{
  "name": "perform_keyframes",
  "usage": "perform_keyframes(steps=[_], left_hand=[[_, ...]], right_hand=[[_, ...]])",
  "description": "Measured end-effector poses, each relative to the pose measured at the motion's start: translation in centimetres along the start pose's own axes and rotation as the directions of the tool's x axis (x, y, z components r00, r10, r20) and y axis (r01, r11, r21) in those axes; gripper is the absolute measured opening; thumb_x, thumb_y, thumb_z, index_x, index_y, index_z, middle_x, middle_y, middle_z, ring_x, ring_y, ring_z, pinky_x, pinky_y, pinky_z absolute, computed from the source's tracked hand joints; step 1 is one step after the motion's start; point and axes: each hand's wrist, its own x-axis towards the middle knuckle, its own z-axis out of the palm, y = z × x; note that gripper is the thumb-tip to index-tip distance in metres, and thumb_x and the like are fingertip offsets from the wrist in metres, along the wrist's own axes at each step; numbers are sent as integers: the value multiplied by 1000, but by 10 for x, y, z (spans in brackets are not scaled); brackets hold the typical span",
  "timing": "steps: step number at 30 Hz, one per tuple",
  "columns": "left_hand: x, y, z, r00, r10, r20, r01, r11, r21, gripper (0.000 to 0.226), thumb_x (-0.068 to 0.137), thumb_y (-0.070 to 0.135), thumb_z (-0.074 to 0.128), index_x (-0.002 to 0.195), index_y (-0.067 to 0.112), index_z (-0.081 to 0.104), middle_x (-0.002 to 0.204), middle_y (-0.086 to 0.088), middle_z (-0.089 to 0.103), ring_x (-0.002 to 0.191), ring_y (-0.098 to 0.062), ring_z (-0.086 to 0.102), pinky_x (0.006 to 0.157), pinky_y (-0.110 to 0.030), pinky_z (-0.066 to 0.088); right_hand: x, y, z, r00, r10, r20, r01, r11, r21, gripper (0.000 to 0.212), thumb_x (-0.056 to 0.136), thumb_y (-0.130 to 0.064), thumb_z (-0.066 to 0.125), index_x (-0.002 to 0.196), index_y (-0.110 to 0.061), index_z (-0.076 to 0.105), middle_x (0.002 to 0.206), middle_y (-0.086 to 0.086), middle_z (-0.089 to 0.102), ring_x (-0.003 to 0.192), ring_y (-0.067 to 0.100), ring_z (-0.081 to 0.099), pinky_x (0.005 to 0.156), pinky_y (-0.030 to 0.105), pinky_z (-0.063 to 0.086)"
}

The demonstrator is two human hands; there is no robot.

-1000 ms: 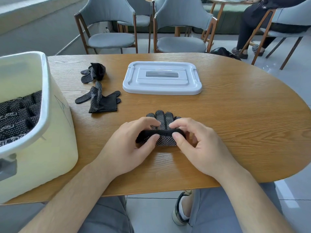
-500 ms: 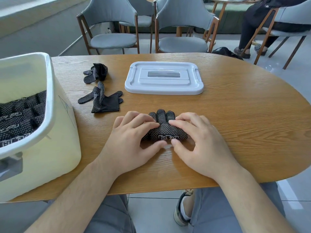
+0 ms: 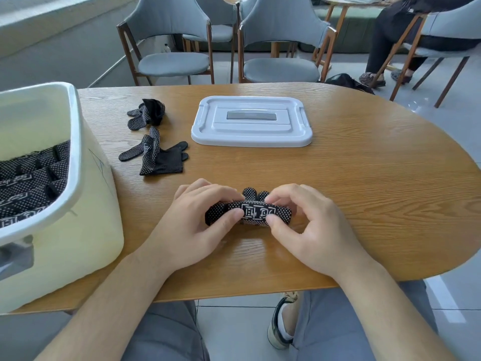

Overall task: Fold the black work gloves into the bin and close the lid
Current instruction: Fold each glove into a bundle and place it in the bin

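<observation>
the person's left hand [image 3: 197, 225] and right hand [image 3: 307, 225] both pinch a rolled-up black glove [image 3: 250, 213] at the near middle of the wooden table [image 3: 364, 178] — thumbs on the near side, curled fingers over the top, one hand at each end of the roll. the white printed mark on the glove faces up between the two thumbs, and a few dotted fingertips of the glove stick out on the far side. to the left stands the pale bin [image 3: 78, 230], its rim close to the camera, with folded dotted black gloves packed inside against the near wall. the bin's white lid [image 3: 251, 125] lies flat on the table beyond the hands, well apart from the bin. two more black gloves lie loose between bin and lid: one spread out [image 3: 158, 158] nearer the hands, one crumpled [image 3: 148, 113] farther back. grey chairs [image 3: 177, 48] stand behind the table, and a seated person's legs show at the top right.
</observation>
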Motion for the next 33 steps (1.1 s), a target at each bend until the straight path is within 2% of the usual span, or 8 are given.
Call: perform_keyframes(steps=[5, 10, 14, 17, 20, 26, 30, 33], left_hand=[[17, -2, 4, 1000, -25, -6, 25, 998, 58, 28, 103, 44, 45, 127, 36, 59, 127, 24, 55, 126, -10, 50, 104, -51, 42], [28, -1, 1, 993, 95, 67, -110, 958, 265, 36, 99, 54, 50, 128, 36, 63, 133, 21, 56, 128, -8, 48, 98, -36, 36], [27, -10, 4, 982, 79, 173, -134, 933, 334, 48, 95, 66, 48, 134, 39, 57, 129, 25, 57, 124, -4, 49, 97, -32, 36], [22, -12, 8, 991, 58, 121, -94, 946, 309, 47, 96, 64, 49, 135, 39, 57, 129, 25, 59, 121, -3, 51, 97, -31, 37], [20, -12, 11, 995, 37, 92, -61, 959, 278, 48, 96, 65, 47, 134, 38, 58, 130, 25, 59, 122, -1, 51, 98, -28, 35], [19, -12, 11, 996, 39, 80, -58, 967, 247, 46, 96, 63, 47, 132, 37, 60, 132, 24, 60, 123, -2, 52, 99, -32, 39], [17, -9, 9, 998, 43, 41, -50, 977, 208, 45, 94, 61, 54, 133, 38, 60, 144, 22, 52, 132, -5, 48, 105, -40, 41], [9, 6, 5, 982, -55, -179, 74, 992, 106, 45, 93, 51, 65, 133, 31, 61, 130, 10, 53, 119, -13, 53, 103, -34, 44]], right_hand=[[21, 3, -6, 985, 143, 95, -144, 990, 2, 21, 97, -52, 54, 112, -44, 66, 96, -20, 66, 82, -3, 56, 66, 18, 38], [39, 2, -7, 962, 233, 141, -228, 972, -56, 21, 101, -47, 52, 107, -38, 70, 95, -19, 65, 87, -5, 56, 65, 9, 36], [41, 0, -6, 940, 325, 104, -312, 942, -123, 27, 98, -58, 51, 103, -37, 68, 84, -12, 57, 79, 0, 55, 65, 20, 39], [39, -1, -6, 907, 421, 21, -410, 893, -186, 41, 95, -72, 42, 103, -36, 61, 70, -8, 69, 76, 6, 65, 66, 29, 50], [34, -7, -5, 862, 507, 20, -494, 848, -193, 51, 91, -78, 36, 114, -36, 57, 79, -7, 75, 86, 9, 69, 77, 33, 53], [38, -31, -2, 738, 615, 279, -675, 668, 313, 32, 102, -48, 54, 125, -27, 50, 73, 3, 78, 59, 24, 75, 40, 25, 39], [39, -33, 2, 757, 592, 278, -649, 631, 424, 30, 102, -36, 60, 128, -20, 56, 82, 7, 79, 66, 24, 77, 41, 25, 45], [37, -33, 3, 767, 585, 262, -631, 618, 469, 33, 102, -32, 62, 131, -17, 54, 83, 9, 79, 66, 25, 77, 38, 24, 44]])
